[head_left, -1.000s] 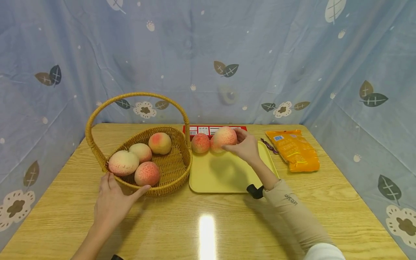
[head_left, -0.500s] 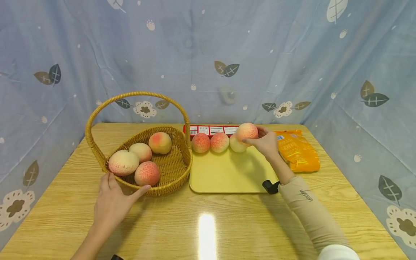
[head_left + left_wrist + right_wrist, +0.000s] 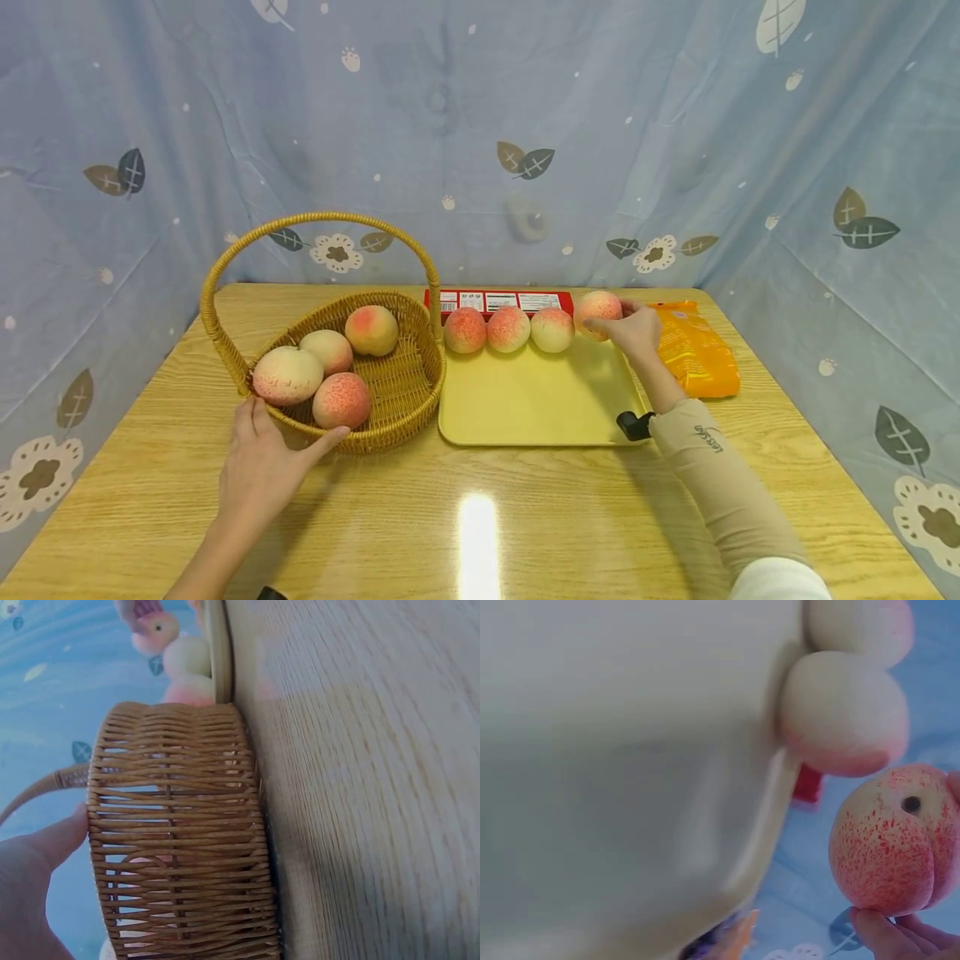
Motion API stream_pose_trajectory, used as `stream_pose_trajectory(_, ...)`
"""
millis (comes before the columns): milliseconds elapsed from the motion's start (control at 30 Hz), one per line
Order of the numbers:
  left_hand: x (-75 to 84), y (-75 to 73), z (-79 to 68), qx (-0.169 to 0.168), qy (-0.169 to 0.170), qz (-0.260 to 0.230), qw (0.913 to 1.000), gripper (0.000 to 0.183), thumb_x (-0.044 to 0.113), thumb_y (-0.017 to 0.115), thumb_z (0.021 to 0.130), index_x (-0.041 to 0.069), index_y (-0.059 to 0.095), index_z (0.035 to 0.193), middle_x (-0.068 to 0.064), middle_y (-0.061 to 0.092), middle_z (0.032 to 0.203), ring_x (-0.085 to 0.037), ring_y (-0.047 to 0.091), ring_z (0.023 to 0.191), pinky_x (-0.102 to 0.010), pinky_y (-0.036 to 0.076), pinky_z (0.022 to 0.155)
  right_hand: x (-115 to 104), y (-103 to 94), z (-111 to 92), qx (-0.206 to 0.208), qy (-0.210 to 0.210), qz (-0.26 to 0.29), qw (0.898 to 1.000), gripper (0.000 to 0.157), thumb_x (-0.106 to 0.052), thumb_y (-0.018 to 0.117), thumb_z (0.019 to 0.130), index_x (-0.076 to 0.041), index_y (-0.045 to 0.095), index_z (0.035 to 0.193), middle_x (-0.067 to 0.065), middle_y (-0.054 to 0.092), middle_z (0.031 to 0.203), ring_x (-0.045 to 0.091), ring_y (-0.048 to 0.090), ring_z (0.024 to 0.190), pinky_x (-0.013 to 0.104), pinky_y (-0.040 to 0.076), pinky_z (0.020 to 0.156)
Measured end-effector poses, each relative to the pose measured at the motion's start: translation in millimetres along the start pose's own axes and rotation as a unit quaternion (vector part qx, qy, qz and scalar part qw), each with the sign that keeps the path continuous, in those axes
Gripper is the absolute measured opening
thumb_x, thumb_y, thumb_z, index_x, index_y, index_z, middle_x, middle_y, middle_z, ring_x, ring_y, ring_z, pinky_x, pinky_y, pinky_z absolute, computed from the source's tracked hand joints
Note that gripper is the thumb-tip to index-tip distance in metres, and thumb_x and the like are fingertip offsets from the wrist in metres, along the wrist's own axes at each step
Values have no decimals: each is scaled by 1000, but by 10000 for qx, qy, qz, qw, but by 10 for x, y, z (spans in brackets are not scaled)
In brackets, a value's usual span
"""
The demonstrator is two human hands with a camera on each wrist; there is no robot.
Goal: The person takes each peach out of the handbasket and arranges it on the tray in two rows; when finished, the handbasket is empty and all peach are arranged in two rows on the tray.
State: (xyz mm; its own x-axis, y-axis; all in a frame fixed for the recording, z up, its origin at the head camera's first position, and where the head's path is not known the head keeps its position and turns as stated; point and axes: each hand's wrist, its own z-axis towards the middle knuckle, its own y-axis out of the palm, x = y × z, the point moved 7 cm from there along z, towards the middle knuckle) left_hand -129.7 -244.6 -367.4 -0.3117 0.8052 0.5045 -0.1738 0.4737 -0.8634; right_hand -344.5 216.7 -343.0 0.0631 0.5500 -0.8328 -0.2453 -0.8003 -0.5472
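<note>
In the head view my right hand (image 3: 637, 333) holds a peach (image 3: 597, 313) over the back right corner of the yellow tray (image 3: 525, 412). The right wrist view shows this peach (image 3: 891, 844) apart from the tray, with a fingertip (image 3: 874, 926) against its lower side. Three peaches (image 3: 508, 329) stand in a row along the tray's back edge. On the left, my left hand (image 3: 258, 467) rests at the front rim of a wicker basket (image 3: 401, 429), thumb and fingers spread. Several peaches (image 3: 288, 375) lie in the basket. In the left wrist view a straight thumb (image 3: 64, 836) touches its rim.
Behind the tray lies a red box (image 3: 487, 300) with white labels. An orange bag (image 3: 697, 354) lies to its right, partly behind my right hand. The basket's tall handle (image 3: 322, 218) arches upward. A blue patterned curtain (image 3: 450, 125) encloses the wooden table (image 3: 420, 517).
My right hand has carried its peach rightward along the row to the tray's back right corner, uncovering the second and third peaches. My left hand has stayed at the basket.
</note>
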Motion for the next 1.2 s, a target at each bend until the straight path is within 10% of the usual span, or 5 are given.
stream_pose_trajectory(400,-2,1,2,-37,-22,41,10000,129,73,60,79,-21,2,145,-42,5,150,-60,20,132,-70,38,89,254,66,78,-243,393,-979,9941,72,-32,81,75,9,55,128,27,56,125,44,47,117,51,39,99)
stream_pose_trajectory(733,17,-18,-26,153,117,-47,9998,126,70,64,79,-22,7,145,-42,11,149,-59,23,132,-69,37,90,238,214,181,-515,-322,-1537,9862,77,-28,80,75,14,49,132,32,55,127,47,51,115,52,41,99)
stream_pose_trajectory(1000,16,-8,-16,92,88,-25,9999,127,71,62,79,-22,7,144,-42,9,150,-59,22,132,-69,37,91,138,365,197,-736,-1429,-2506,9546,81,-20,78,78,19,37,136,38,48,129,51,49,116,56,39,101)
stream_pose_trajectory(1200,12,-9,-11,68,52,-46,10000,127,71,62,79,-22,6,144,-41,8,150,-59,21,133,-69,36,92,90,317,159,-785,-1263,-2067,9670,86,-22,78,77,17,34,140,38,47,131,51,48,118,57,40,100)
